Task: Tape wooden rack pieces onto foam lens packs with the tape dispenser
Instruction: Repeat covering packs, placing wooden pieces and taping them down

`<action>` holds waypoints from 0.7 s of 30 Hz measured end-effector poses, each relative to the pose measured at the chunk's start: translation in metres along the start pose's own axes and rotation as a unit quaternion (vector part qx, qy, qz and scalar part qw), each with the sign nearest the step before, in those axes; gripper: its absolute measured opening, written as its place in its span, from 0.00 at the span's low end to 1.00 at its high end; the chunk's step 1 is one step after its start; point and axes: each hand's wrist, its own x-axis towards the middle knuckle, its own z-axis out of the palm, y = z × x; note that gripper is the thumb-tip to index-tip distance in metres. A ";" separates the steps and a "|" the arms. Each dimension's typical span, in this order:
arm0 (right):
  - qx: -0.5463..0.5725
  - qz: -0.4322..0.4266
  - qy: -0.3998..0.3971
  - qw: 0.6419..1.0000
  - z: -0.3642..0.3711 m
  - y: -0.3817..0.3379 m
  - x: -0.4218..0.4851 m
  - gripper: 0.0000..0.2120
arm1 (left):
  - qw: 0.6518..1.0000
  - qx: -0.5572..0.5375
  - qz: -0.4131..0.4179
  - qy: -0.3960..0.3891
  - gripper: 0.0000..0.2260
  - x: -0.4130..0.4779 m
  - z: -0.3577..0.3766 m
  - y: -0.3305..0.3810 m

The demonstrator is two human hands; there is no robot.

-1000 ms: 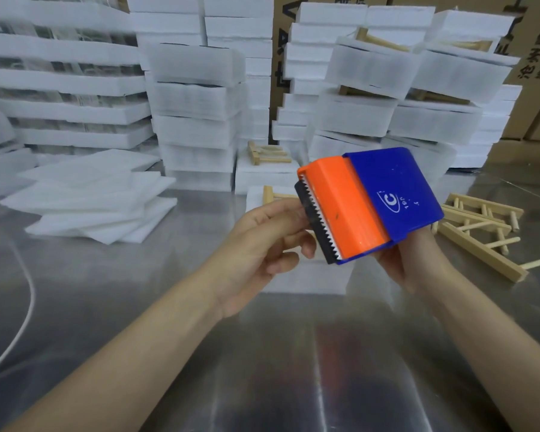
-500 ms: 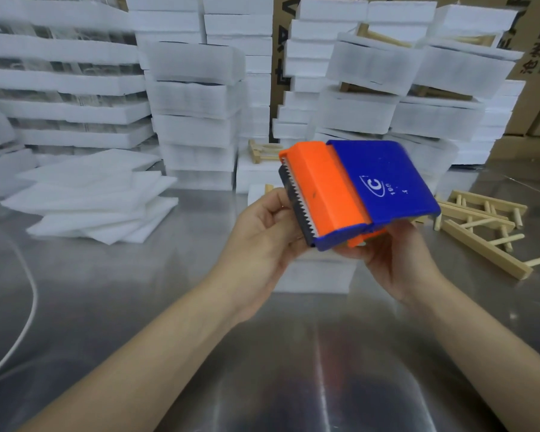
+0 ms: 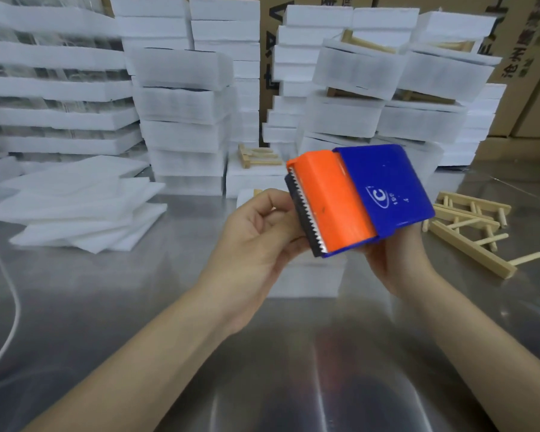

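Left hand [image 3: 259, 241] sits at the toothed edge of the tape dispenser [image 3: 359, 201], fingers curled and thumb pressed to the forefinger; whether it pinches a tape end I cannot tell. Right hand [image 3: 396, 266] grips the blue and orange dispenser from below, its fingers mostly hidden under the body. The dispenser is held up off the worktop [image 3: 138, 307], tilted, blade end toward the left hand. Directly beneath both hands lies 1 foam lens pack [image 3: 306, 280] on the worktop. Wooden rack pieces [image 3: 471, 232] lie loose to the right, apart from the pack. Another wooden piece [image 3: 258, 155] rests on a foam pack further back. Loose foam sheets [image 3: 81, 201] are piled at left, with tall stacks of foam packs [image 3: 184, 104] behind.
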 end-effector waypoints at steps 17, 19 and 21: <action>0.004 -0.069 -0.079 0.994 -0.029 -0.009 0.014 0.52 | 0.997 0.061 0.005 0.045 0.08 0.009 -0.012 0.022; -0.020 -0.079 -0.087 0.993 -0.032 -0.016 0.016 0.52 | 0.996 0.065 -0.005 0.060 0.06 0.012 -0.012 0.026; -0.041 -0.088 -0.066 0.993 -0.040 -0.024 0.020 0.52 | 0.996 0.032 -0.006 0.082 0.03 0.015 -0.019 0.036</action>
